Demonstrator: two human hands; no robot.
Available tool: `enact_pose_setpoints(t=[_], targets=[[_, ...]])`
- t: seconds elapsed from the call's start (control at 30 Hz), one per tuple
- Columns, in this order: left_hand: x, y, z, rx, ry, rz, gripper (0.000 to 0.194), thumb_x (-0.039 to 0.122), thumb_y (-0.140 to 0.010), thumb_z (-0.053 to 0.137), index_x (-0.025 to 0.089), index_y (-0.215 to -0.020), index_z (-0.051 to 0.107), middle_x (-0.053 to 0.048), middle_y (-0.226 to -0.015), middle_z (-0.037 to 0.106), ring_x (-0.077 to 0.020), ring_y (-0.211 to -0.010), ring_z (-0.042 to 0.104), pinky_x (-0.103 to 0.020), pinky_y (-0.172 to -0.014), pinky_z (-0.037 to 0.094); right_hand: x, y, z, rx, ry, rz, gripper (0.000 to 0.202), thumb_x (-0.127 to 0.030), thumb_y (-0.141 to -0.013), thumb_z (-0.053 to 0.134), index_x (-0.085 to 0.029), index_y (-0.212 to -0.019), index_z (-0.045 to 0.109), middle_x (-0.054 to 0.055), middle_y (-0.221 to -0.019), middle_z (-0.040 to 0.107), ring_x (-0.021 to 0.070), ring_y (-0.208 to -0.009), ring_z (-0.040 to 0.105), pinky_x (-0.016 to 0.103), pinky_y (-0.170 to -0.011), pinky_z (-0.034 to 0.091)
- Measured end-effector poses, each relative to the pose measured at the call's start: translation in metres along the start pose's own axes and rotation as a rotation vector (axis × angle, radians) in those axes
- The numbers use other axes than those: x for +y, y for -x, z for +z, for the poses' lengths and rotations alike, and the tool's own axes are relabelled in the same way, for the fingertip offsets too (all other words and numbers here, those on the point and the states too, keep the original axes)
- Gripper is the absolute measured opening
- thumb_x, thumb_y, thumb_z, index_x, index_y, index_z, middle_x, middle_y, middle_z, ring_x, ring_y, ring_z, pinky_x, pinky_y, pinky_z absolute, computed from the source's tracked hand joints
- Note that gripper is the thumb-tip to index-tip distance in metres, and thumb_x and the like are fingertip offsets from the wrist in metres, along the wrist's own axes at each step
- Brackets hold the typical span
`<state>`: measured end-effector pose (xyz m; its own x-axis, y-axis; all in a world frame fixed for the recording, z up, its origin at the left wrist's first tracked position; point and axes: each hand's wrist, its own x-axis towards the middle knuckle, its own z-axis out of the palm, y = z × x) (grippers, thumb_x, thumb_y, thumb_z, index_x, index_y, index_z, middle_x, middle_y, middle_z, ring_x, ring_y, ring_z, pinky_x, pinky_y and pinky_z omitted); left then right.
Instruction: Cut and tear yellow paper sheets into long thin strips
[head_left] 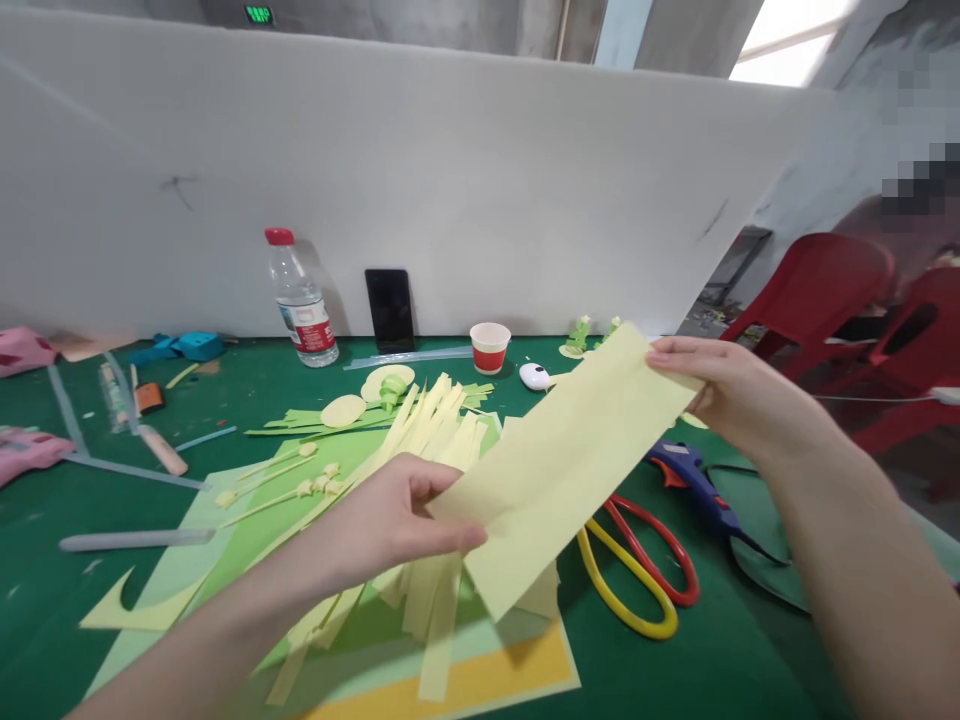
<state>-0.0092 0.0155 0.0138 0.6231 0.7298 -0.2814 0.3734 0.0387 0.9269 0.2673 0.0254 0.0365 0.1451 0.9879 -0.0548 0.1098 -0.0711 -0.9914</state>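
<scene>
A pale yellow sheet of paper (570,460) is stretched at a slant between my two hands. My left hand (424,510) pinches its lower left corner, thumb on top. At the upper right end, my right hand (712,375) grips the edge between thumb and fingers. Beneath the sheet lies a heap of cut yellow paper strips (435,420) on stacked green paper (300,470). Scissors (652,570) with one red and one yellow handle rest just right of the sheet, their blades hidden under it.
A blue glue gun (697,485) lies on the right with its cord. Along the back stand a water bottle (304,305), a phone (390,310) and a paper cup (490,350) before a white board (487,190). Small paper flowers (315,485) and glue sticks (139,540) lie on the left.
</scene>
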Motion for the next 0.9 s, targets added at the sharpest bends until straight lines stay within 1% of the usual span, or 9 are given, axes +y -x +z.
enact_pose_setpoints(t=[0.07, 0.17, 0.23, 0.33, 0.4, 0.53, 0.7, 0.8, 0.9], targets=[[0.002, -0.001, -0.004, 0.053, 0.004, 0.012, 0.007, 0.026, -0.069, 0.063, 0.023, -0.073, 0.068, 0.003, -0.072, 0.069, -0.0145, -0.066, 0.062, -0.021, -0.056, 0.045, -0.001, 0.001, -0.007, 0.042, -0.026, -0.042, 0.018, -0.032, -0.057, 0.073, -0.02, -0.061, 0.06, 0.001, -0.062, 0.053, 0.0113, -0.052, 0.046, 0.023, -0.041, 0.034], [0.002, -0.003, -0.015, 0.18, -0.097, 0.05, 0.007, 0.027, -0.069, 0.064, 0.02, -0.065, 0.063, 0.003, -0.066, 0.07, -0.0158, -0.066, 0.065, -0.024, -0.062, 0.05, -0.003, 0.005, -0.006, 0.129, -0.08, -0.136, 0.014, -0.031, -0.061, 0.068, -0.02, -0.061, 0.059, 0.001, -0.059, 0.055, 0.0123, -0.051, 0.049, 0.023, -0.04, 0.036], [0.001, -0.004, -0.024, 0.393, -0.252, 0.134, 0.01, 0.03, -0.071, 0.061, 0.02, -0.07, 0.063, 0.001, -0.067, 0.071, -0.018, -0.066, 0.066, -0.028, -0.062, 0.052, -0.005, 0.009, 0.001, 0.196, -0.097, -0.195, 0.011, -0.03, -0.064, 0.064, -0.02, -0.065, 0.057, 0.001, -0.058, 0.057, 0.0131, -0.051, 0.052, 0.023, -0.04, 0.04], [0.0, -0.001, -0.03, 0.799, -0.399, 0.298, 0.021, 0.03, -0.081, 0.049, 0.021, -0.097, 0.059, -0.001, -0.102, 0.067, -0.0224, -0.095, 0.06, -0.034, -0.078, 0.049, -0.006, 0.017, 0.018, 0.263, -0.087, -0.244, 0.009, -0.028, -0.069, 0.058, -0.02, -0.067, 0.055, 0.0, -0.055, 0.056, 0.013, -0.048, 0.053, 0.023, -0.04, 0.043], [0.001, 0.002, -0.024, 0.901, -0.509, 0.458, 0.023, 0.023, -0.086, 0.039, 0.022, -0.103, 0.056, 0.0, -0.113, 0.06, -0.0201, -0.107, 0.051, -0.033, -0.089, 0.042, -0.005, 0.022, 0.032, 0.255, -0.075, -0.248, 0.008, -0.028, -0.073, 0.056, -0.02, -0.07, 0.054, -0.001, -0.054, 0.056, 0.0121, -0.045, 0.052, 0.022, -0.04, 0.043], [0.008, 0.003, 0.006, 0.684, -0.914, 1.0, 0.03, 0.007, -0.087, 0.032, 0.015, -0.105, 0.054, -0.006, -0.111, 0.06, -0.0132, -0.107, 0.05, -0.028, -0.095, 0.038, 0.001, 0.038, 0.062, 0.087, -0.081, -0.216, 0.013, -0.033, -0.079, 0.055, -0.021, -0.077, 0.05, -0.002, -0.056, 0.057, 0.0121, -0.047, 0.054, 0.021, -0.042, 0.043], [0.016, -0.007, 0.028, 0.66, -1.101, 0.856, 0.048, 0.036, -0.088, 0.043, 0.009, -0.127, 0.035, -0.012, -0.13, 0.048, -0.0208, -0.123, 0.038, -0.04, -0.105, 0.026, 0.006, 0.059, 0.082, -0.191, -0.23, -0.164, 0.014, -0.035, -0.083, 0.052, -0.022, -0.083, 0.048, -0.006, -0.052, 0.052, 0.0091, -0.044, 0.05, 0.019, -0.045, 0.043], [0.016, -0.006, 0.026, 0.644, -1.06, 0.841, 0.045, 0.036, -0.089, 0.041, 0.01, -0.126, 0.038, -0.01, -0.127, 0.052, -0.0175, -0.119, 0.043, -0.035, -0.104, 0.028, 0.005, 0.067, 0.083, -0.347, -0.349, -0.119, 0.01, -0.033, -0.085, 0.051, -0.023, -0.088, 0.049, -0.005, -0.057, 0.057, 0.0096, -0.047, 0.053, 0.02, -0.047, 0.045], [0.017, -0.001, 0.023, 0.568, -0.965, 0.774, 0.038, 0.032, -0.089, 0.042, 0.014, -0.122, 0.043, -0.006, -0.123, 0.056, -0.0171, -0.114, 0.048, -0.034, -0.102, 0.03, 0.002, 0.07, 0.081, -0.358, -0.341, -0.151, 0.006, -0.029, -0.084, 0.052, -0.024, -0.083, 0.051, -0.005, -0.059, 0.059, 0.0084, -0.05, 0.054, 0.017, -0.049, 0.045]])
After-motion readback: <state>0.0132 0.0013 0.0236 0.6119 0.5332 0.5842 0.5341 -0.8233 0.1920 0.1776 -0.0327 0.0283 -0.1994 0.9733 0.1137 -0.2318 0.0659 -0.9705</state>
